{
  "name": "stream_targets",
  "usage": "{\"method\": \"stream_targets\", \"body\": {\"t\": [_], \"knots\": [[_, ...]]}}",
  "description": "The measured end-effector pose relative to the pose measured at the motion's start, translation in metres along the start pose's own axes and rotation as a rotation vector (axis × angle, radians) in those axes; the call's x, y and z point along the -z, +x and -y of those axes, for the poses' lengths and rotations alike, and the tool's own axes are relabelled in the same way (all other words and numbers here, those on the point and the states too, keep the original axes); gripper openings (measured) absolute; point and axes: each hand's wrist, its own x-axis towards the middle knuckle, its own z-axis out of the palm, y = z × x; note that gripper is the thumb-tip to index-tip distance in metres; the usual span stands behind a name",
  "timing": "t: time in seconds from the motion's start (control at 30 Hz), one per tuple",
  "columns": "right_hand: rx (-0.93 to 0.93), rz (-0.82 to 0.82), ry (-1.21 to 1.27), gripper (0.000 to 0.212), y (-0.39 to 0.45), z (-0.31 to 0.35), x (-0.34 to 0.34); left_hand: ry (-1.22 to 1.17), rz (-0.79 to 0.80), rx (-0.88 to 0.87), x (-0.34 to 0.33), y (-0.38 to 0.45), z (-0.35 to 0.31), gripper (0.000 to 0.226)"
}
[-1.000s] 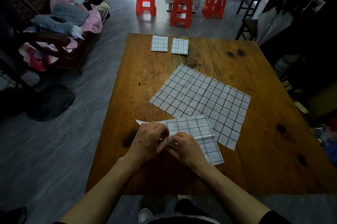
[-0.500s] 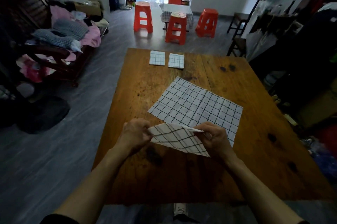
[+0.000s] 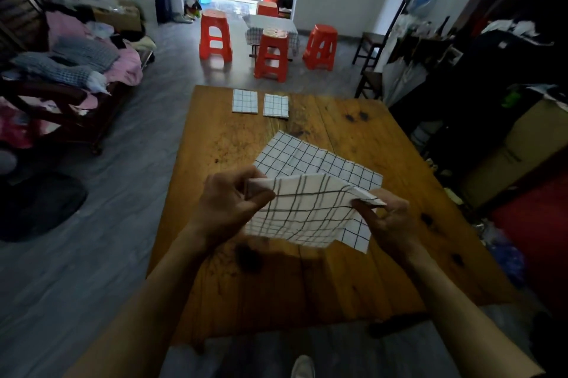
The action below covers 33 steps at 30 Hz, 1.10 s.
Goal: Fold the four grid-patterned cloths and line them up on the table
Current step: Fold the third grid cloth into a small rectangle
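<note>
I hold a partly folded white cloth with a black grid in the air above the wooden table. My left hand pinches its upper left corner and my right hand pinches its upper right corner. Behind it an unfolded grid cloth lies flat on the table, partly hidden by the held one. Two folded grid cloths lie side by side near the table's far edge.
Red plastic stools and a small covered table stand on the floor beyond. A sofa piled with clothes is at the left. Dark chairs and cluttered furniture line the right side.
The cloth was lying on the table under both hands; I have lifted it off the surface and my hands have moved apart, stretching it between them. The view has tilted up.
</note>
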Motion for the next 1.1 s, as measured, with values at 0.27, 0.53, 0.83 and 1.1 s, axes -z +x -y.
{"method": "stream_targets", "body": {"t": [0.27, 0.53, 0.83, 1.1], "knots": [[-0.107, 0.006, 0.117, 0.030, -0.012, -0.018, 0.006, 0.202, 0.099, 0.222, -0.026, -0.006, -0.007, 0.016], [0.036, -0.035, 0.178, 0.020, -0.034, -0.040, 0.051, -0.037, -0.004, 0.231, -0.066, -0.041, -0.065, 0.012], [0.037, 0.079, 0.331, 0.002, -0.037, -0.056, 0.064, -0.082, -0.127, 0.295, -0.089, -0.046, -0.083, 0.019], [-0.095, 0.150, 0.225, 0.019, -0.007, -0.072, 0.021, -0.067, -0.100, 0.402, -0.091, -0.015, -0.009, 0.026]]}}
